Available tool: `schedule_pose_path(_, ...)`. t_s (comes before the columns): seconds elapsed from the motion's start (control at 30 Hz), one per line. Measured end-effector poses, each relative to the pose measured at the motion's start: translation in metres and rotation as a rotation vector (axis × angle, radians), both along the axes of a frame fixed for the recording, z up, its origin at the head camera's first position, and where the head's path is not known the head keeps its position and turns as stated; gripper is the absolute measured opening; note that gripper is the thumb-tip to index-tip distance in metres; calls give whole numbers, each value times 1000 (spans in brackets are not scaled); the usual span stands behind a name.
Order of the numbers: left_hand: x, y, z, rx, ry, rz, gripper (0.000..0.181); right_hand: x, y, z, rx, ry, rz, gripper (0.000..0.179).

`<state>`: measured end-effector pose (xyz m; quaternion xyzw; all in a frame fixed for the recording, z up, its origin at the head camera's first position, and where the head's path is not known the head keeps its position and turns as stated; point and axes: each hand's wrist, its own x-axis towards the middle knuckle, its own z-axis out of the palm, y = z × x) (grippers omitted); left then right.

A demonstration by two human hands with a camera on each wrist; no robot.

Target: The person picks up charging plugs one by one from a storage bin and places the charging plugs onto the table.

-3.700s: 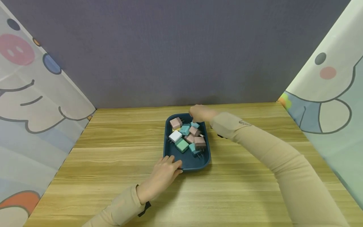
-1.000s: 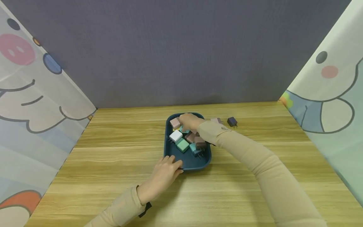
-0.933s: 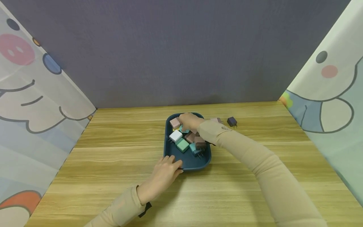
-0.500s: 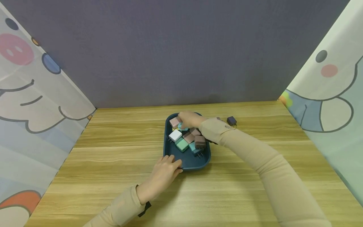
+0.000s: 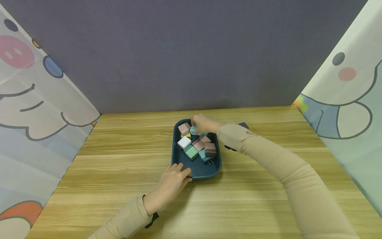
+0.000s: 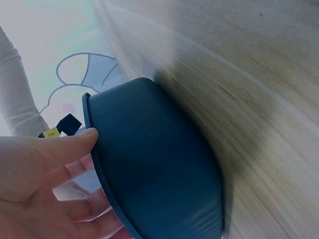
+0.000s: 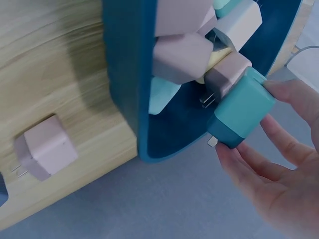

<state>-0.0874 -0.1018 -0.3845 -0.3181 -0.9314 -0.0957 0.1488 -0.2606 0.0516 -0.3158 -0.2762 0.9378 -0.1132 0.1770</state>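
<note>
In the head view, my left hand (image 5: 168,184) grips the near left rim of a dark blue plastic tray (image 5: 198,171). The left wrist view shows the thumb on the outside of the tray wall (image 6: 154,149) and the fingers over the rim. My right hand (image 5: 206,123) is at the tray's far end. Between thumb and fingertips it pinches a teal charger plug (image 7: 244,107), its metal prongs pointing away from the palm. Several other plugs lie piled in the tray, among them a white plug (image 5: 184,142), a green plug (image 5: 191,152) and a brownish plug (image 5: 210,149).
On the wooden table (image 5: 125,156), right of the tray, lie a pink plug (image 7: 47,144) and a dark plug (image 5: 243,125); the right sleeve hides the pink one in the head view. A grey panel (image 5: 191,56) stands behind the table, with cartoon-printed sheets on both sides.
My right hand was reaching into the tray's far end; it now has the teal plug and has shifted slightly right with it. My left hand has stayed on the rim.
</note>
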Motion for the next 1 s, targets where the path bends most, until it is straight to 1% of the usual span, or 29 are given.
schedule_pose_path(0.13,0,0,0,9,-11,3,18,-1,8,1,-23,8,-13,30)
schedule_pose_path(0.33,1,0,0,15,-14,5,18,-1,21,1,-53,50,9,32)
schedule_pose_path(0.53,0,0,-1,15,-10,7,19,-1,33,1,-87,67,2,32)
schedule_pose_path(0.77,0,0,0,14,-34,13,17,-3,48,-1,-126,112,-2,32)
schedule_pose_path(1.0,1,0,0,8,-33,11,17,-1,65,-2,-144,154,11,30)
